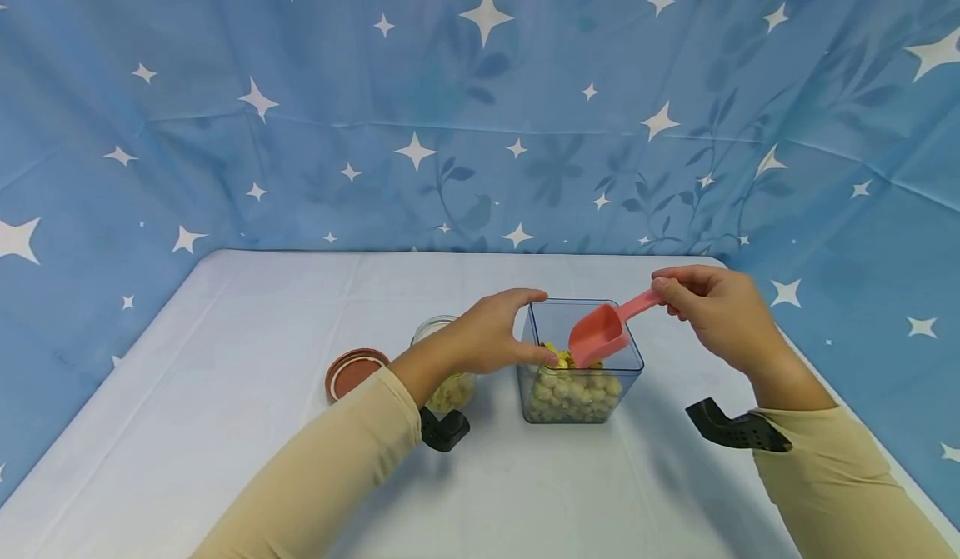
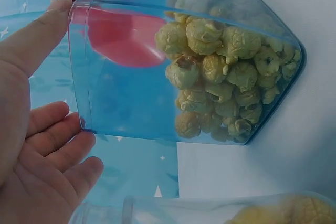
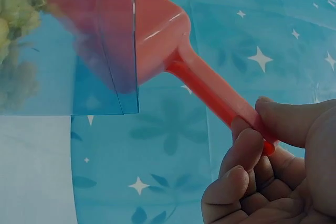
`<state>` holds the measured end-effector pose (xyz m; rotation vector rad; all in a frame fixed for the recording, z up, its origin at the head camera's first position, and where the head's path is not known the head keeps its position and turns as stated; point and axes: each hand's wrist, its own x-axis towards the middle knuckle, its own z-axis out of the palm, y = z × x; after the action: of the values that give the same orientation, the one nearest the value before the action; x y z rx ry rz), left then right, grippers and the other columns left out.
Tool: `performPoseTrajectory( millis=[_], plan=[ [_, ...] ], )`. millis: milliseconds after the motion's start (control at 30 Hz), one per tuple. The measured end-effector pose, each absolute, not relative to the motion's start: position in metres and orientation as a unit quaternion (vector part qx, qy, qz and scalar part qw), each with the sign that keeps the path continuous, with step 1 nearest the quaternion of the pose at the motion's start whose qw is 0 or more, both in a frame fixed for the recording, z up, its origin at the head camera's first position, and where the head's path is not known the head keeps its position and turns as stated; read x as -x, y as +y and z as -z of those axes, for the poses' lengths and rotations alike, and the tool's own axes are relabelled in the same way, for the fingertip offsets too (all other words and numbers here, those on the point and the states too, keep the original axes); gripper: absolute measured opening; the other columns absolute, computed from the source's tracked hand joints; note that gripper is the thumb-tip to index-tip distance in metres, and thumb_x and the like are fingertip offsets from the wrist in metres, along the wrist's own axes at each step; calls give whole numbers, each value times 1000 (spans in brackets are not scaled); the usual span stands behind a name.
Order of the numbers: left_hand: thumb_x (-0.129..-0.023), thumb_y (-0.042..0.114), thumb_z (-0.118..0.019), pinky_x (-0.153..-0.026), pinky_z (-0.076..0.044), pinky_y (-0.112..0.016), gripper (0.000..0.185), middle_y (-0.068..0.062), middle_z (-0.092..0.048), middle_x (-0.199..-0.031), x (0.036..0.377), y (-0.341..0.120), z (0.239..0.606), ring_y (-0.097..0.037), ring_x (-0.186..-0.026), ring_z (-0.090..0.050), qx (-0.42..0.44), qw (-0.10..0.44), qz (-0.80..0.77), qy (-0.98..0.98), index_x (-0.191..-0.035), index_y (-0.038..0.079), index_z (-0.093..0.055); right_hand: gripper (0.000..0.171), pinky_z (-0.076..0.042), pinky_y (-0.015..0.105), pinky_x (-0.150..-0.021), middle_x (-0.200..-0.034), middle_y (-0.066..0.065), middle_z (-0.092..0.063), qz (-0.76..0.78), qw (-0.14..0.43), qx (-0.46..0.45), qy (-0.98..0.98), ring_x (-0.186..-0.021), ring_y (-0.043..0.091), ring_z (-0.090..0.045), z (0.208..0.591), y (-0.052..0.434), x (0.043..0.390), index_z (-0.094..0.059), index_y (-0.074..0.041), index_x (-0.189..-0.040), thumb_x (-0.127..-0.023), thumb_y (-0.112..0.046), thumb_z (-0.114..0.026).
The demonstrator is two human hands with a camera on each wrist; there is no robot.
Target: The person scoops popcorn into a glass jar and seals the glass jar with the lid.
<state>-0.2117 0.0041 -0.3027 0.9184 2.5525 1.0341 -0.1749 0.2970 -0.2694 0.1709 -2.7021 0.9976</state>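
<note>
A clear bluish square plastic container (image 1: 562,317) stands on the table, its lower part filled with yellowish popcorn (image 1: 573,396). My left hand (image 1: 486,336) holds the container by its rim, thumb at the near corner and fingers at the far one, as the left wrist view shows. With my right hand (image 1: 712,309) I pinch the end of a pink scoop's handle. The scoop (image 1: 600,334) tilts down into the container, its bowl inside the rim just above the popcorn. From the head view the bowl looks empty.
Left of the container, partly behind my left wrist, a glass jar (image 1: 433,324) with popcorn in it stands uncovered. Beside it a reddish-brown round lid (image 1: 356,371) lies on the white-covered table (image 1: 187,426). A blue star-patterned curtain (image 1: 337,126) hangs behind.
</note>
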Motion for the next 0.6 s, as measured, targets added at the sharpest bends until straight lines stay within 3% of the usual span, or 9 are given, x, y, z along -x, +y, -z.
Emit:
performPoseTrajectory(
  millis=[300,600],
  plan=[
    [-84,41,-82,-111,-37,-42,86,-1,-41,-155,211,3,303,-20,-143,-35,-317,119,-355,871,-154,15,-40,35,-51,27,-61,-88,9,-68,-318,117,-92,-936,-81,25,-59,270,287,174,-71,2,-117,-102,-28,-60],
    [-83,42,-82,-111,-38,-44,87,-1,-40,-156,211,4,302,-21,-142,-36,-312,123,-349,875,-154,15,-39,33,-46,30,-56,-86,7,-70,-312,81,-102,-941,-78,25,-60,281,271,171,-71,4,-115,-100,-26,-64]
  ],
)
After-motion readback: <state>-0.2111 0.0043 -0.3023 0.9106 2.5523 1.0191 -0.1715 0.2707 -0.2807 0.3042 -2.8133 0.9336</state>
